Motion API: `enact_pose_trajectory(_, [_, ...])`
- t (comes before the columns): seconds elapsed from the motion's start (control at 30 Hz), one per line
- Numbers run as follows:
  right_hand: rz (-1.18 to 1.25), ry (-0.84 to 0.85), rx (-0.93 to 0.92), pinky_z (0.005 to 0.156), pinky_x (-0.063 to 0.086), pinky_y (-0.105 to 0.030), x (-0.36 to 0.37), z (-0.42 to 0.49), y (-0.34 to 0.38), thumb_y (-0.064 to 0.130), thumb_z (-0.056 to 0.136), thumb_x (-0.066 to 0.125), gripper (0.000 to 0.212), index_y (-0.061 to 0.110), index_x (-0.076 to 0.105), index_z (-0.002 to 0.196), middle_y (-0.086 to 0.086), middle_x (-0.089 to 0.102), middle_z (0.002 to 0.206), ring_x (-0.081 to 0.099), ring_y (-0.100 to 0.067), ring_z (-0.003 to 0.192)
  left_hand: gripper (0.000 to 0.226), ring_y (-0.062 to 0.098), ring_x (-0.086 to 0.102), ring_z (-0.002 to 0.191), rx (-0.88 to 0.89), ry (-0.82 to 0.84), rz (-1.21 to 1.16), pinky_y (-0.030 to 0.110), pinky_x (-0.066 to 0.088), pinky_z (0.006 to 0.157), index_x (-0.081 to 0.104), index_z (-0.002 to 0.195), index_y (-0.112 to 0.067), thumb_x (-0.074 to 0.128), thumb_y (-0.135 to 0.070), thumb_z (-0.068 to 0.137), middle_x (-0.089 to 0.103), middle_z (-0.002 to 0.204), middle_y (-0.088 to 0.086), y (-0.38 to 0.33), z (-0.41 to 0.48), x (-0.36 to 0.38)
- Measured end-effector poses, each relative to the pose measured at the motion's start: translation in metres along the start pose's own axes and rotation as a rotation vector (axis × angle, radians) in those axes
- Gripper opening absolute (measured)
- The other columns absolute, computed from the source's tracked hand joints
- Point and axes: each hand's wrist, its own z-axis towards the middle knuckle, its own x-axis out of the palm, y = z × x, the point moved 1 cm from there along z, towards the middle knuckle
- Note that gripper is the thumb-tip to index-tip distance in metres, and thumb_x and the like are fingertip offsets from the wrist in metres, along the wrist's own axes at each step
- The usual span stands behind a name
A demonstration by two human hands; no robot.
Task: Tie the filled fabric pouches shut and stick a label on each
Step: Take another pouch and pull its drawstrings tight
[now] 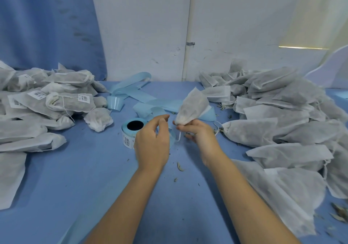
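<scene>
A filled white fabric pouch (pixel 193 108) is held up over the middle of the blue table, its gathered neck pointing down toward me. My right hand (pixel 197 133) pinches that neck, and a thin white drawstring (pixel 179 136) dangles below the fingers. My left hand (pixel 152 140) is close beside it with fingers curled, pinching the string's other end near the neck. A roll of barcode labels (pixel 130 133) on blue backing stands just left of my left hand, partly hidden by it.
A heap of tied, labelled pouches (pixel 50 100) lies at the left. A bigger heap of unlabelled pouches (pixel 286 123) fills the right side. Loose blue backing strip (pixel 131 91) curls at the back centre. Dried herb bits (pixel 179 166) dot the blue table (pixel 94 177). A wall stands behind.
</scene>
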Motion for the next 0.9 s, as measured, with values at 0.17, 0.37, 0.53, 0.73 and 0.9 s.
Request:
enact_pose_trajectory(0.17, [-0.093,-0.03,0.02,0.069,0.038,-0.023,0.009,-0.002,-0.008,0.003,0.081,0.065,0.017,0.014,0.062,0.069,0.001,0.058,0.069,0.051,-0.012,0.069,0.033,-0.007,0.058,0.078,-0.119,-0.027,-0.138,0.008,0.039,0.064,0.066,0.075,-0.029,0.034,-0.035,0.075,0.069,0.082,-0.014,-0.006,0.001,0.0])
enact_pose_trajectory(0.37, [-0.065,-0.089,0.031,0.055,0.035,-0.012,0.009,-0.001,-0.01,0.006,0.083,0.066,0.017,0.014,0.063,0.068,0.008,0.052,0.058,0.044,-0.004,0.054,0.019,0.015,0.061,0.061,-0.254,0.019,-0.035,0.03,0.049,0.06,0.06,0.076,-0.017,0.046,-0.015,0.089,0.068,0.077,0.001,-0.007,0.004,0.004])
enact_pose_trajectory(0.53, [0.049,-0.058,0.07,0.043,0.039,-0.016,0.012,-0.003,-0.012,0.008,0.088,0.064,0.015,0.011,0.064,0.073,0.007,0.054,0.054,0.048,-0.004,0.048,0.013,0.01,0.063,0.048,-0.38,0.216,-0.141,0.023,0.05,0.042,0.052,0.09,-0.016,0.045,-0.007,0.094,0.065,0.077,0.003,-0.002,-0.008,0.017])
enact_pose_trajectory(0.73, [0.127,-0.032,0.086,0.053,0.042,-0.02,0.012,-0.001,-0.014,0.008,0.09,0.06,0.012,0.008,0.068,0.082,-0.005,0.062,0.072,0.052,-0.014,0.062,0.016,0.003,0.061,0.056,-0.254,0.226,-0.093,0.012,0.047,0.054,0.06,0.105,-0.01,0.048,-0.008,0.095,0.066,0.074,-0.002,0.007,-0.007,0.019])
enact_pose_trajectory(0.9, [0.191,-0.051,0.164,0.058,0.044,-0.014,0.01,0.002,-0.014,0.005,0.085,0.063,0.011,0.009,0.07,0.079,0.0,0.065,0.068,0.056,-0.008,0.063,0.027,0.001,0.055,0.074,-0.12,0.261,0.034,0.001,0.037,0.061,0.062,0.112,-0.016,0.045,-0.005,0.095,0.061,0.085,-0.009,0.004,-0.007,0.018])
